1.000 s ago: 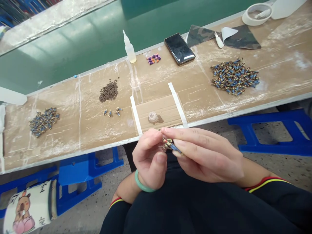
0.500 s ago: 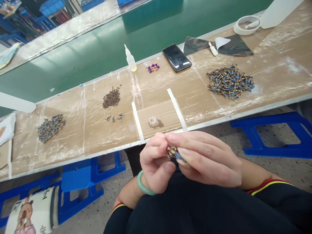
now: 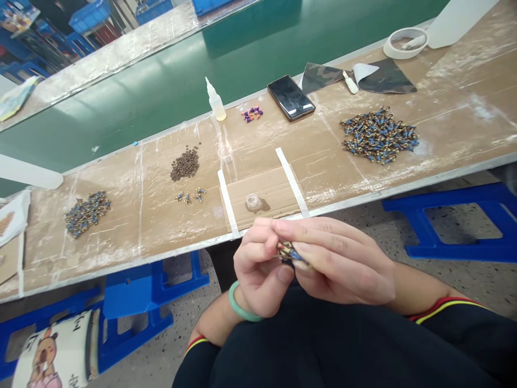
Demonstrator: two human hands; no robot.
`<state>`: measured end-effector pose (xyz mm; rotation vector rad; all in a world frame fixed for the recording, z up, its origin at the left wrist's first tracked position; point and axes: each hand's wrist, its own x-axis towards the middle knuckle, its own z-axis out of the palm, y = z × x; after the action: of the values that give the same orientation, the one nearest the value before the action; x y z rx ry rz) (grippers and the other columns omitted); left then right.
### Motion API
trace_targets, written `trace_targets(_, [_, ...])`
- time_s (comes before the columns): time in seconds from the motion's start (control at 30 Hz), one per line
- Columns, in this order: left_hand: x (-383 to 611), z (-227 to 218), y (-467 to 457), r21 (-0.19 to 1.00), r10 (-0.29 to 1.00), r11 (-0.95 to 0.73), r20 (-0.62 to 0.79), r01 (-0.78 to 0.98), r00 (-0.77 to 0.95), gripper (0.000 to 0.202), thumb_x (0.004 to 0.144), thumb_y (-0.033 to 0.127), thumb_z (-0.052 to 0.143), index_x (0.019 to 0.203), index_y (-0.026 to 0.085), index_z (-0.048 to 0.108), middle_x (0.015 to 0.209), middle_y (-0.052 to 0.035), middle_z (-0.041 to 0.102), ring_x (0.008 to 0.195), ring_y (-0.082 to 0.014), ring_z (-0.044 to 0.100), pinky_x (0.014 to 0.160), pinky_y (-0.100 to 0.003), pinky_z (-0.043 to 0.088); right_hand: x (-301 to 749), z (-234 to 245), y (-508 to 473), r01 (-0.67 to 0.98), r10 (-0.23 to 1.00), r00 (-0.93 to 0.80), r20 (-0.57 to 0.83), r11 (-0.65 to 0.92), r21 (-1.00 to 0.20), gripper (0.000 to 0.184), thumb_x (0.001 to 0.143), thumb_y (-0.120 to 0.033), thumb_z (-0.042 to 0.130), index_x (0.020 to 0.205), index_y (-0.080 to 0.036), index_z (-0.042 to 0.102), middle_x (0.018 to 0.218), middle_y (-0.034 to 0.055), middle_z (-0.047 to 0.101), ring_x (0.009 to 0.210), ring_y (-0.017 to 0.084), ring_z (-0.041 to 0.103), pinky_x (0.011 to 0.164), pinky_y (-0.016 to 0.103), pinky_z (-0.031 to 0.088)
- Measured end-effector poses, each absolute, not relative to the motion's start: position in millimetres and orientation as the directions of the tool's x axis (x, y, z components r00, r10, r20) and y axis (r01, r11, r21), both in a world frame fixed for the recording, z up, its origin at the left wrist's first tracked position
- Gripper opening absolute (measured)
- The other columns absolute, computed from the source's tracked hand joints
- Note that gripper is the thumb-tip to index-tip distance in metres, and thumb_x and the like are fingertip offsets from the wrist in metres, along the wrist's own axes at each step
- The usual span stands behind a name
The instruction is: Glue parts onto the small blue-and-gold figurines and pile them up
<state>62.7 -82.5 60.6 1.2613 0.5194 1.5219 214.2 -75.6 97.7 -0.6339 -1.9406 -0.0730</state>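
Note:
A small painted figurine (image 3: 287,251), blue with gold and red, is held between my hands just in front of the table's near edge. My right hand (image 3: 343,261) is closed on its blue end with thumb and fingers. At the gold and red end, my left hand (image 3: 258,269) pinches with curled fingers and thumb. Fingers hide much of the figurine, and whether the left hand grips something thin beside it is unclear. Beyond my hands a small clear cup (image 3: 253,202) stands on a cardboard sheet (image 3: 274,188) between white tape strips.
Similar figurines lie in a large pile (image 3: 379,136) at right, a smaller pile (image 3: 86,213) at left and a short row (image 3: 188,197). Brown discs (image 3: 184,164), a dropper bottle (image 3: 217,102), purple-orange pieces (image 3: 252,113), a phone (image 3: 291,97) and a tape roll (image 3: 405,44) also lie there.
Both hands keep the figurine at nearly the same spot. My left thumb has shifted slightly right, and a little more of the figurine's red and gold end shows. The view has shifted slightly.

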Motion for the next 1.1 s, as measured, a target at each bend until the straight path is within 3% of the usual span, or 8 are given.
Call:
trace_targets(0.37, [67.9,55.4,-83.6,0.82,0.876,-0.401,0.474,-0.408,0.093,0.032,0.097,0.033,0.07,0.127,0.04,0.072,0.105,-0.0004,0.07,0.107,-0.0189,0.066,0.105,-0.038,0.055,218.2,91.6,-74.8,0.469,0.406,-0.305,0.861,0.851,-0.235,0.011,0.1,-0.013,0.06,0.101,-0.01,0.071,0.113,0.021,0.077,0.118,0.023,0.074,0.111,0.028,0.06])
trace_targets(0.47, [70.0,52.4,-81.5,0.791,0.844,-0.428,0.523,-0.438,0.12,0.039,0.097,0.033,0.068,0.135,0.041,0.068,0.112,0.0,0.07,0.109,-0.0163,0.064,0.1,-0.03,0.058,211.0,86.8,-76.8,0.402,0.477,-0.173,0.862,0.833,-0.38,0.013,0.1,-0.014,0.063,0.109,-0.013,0.072,0.117,0.0179,0.077,0.114,0.023,0.076,0.103,0.028,0.065])
trace_targets(0.53, [70.7,53.1,-79.7,0.781,0.827,-0.438,0.545,-0.446,0.142,0.045,0.097,0.036,0.065,0.142,0.042,0.064,0.123,-0.0009,0.069,0.111,-0.0176,0.064,0.092,-0.029,0.06,201.6,86.5,-78.7,0.252,0.609,0.058,0.791,0.758,-0.602,0.018,0.102,-0.015,0.063,0.116,-0.019,0.073,0.118,0.0109,0.078,0.108,0.021,0.078,0.096,0.028,0.068])
trace_targets(0.6, [70.2,57.0,-77.4,0.803,0.818,-0.438,0.542,-0.404,0.191,0.051,0.098,0.038,0.062,0.149,0.042,0.058,0.136,-0.0024,0.067,0.116,-0.0209,0.065,0.09,-0.032,0.061,192.1,90.0,-80.1,-0.016,0.757,0.263,0.598,0.623,-0.782,0.017,0.104,-0.019,0.065,0.116,-0.027,0.075,0.116,0.0033,0.079,0.104,0.02,0.079,0.087,0.03,0.07])
trace_targets(0.7, [68.3,65.7,-73.4,0.844,0.81,-0.428,0.516,-0.322,0.278,0.058,0.099,0.034,0.06,0.156,0.037,0.05,0.145,-0.0054,0.064,0.129,-0.0253,0.062,0.099,-0.037,0.06,184.5,99.2,-79.4,-0.384,0.899,0.314,0.305,0.414,-0.825,0.007,0.103,-0.028,0.07,0.101,-0.029,0.077,0.107,-0.0009,0.081,0.1,0.02,0.079,0.079,0.03,0.071])
trace_targets(0.77, [67.4,70.1,-71.5,0.848,0.807,-0.429,0.514,-0.311,0.289,0.06,0.099,0.033,0.061,0.157,0.033,0.049,0.148,-0.0071,0.062,0.137,-0.0274,0.057,0.106,-0.039,0.058,184.3,103.9,-77.5,-0.49,0.937,0.286,0.201,0.323,-0.809,0.009,0.101,-0.032,0.074,0.093,-0.027,0.075,0.099,-0.0008,0.082,0.099,0.021,0.08,0.084,0.033,0.07])
trace_targets(0.93, [69.0,74.4,-72.5,0.87,0.838,-0.386,0.469,-0.305,0.277,0.056,0.099,0.033,0.063,0.154,0.036,0.052,0.158,-0.0044,0.056,0.141,-0.0292,0.057,0.109,-0.041,0.058,186.3,101.9,-72.8,-0.447,0.928,0.289,0.237,0.35,-0.823,0.014,0.1,-0.036,0.074,0.092,-0.025,0.072,0.098,0.0006,0.081,0.092,0.023,0.08,0.072,0.033,0.071])
trace_targets(1.1, [71.9,77.7,-73.3,0.877,0.874,-0.3,0.41,-0.374,0.259,0.055,0.096,0.032,0.066,0.151,0.035,0.057,0.154,-0.002,0.06,0.14,-0.025,0.059,0.108,-0.033,0.058,182.6,100.7,-69.5,-0.364,0.878,0.389,0.279,0.425,-0.829,0.015,0.097,-0.034,0.077,0.089,-0.022,0.073,0.091,0.002,0.081,0.078,0.021,0.08,0.058,0.026,0.067])
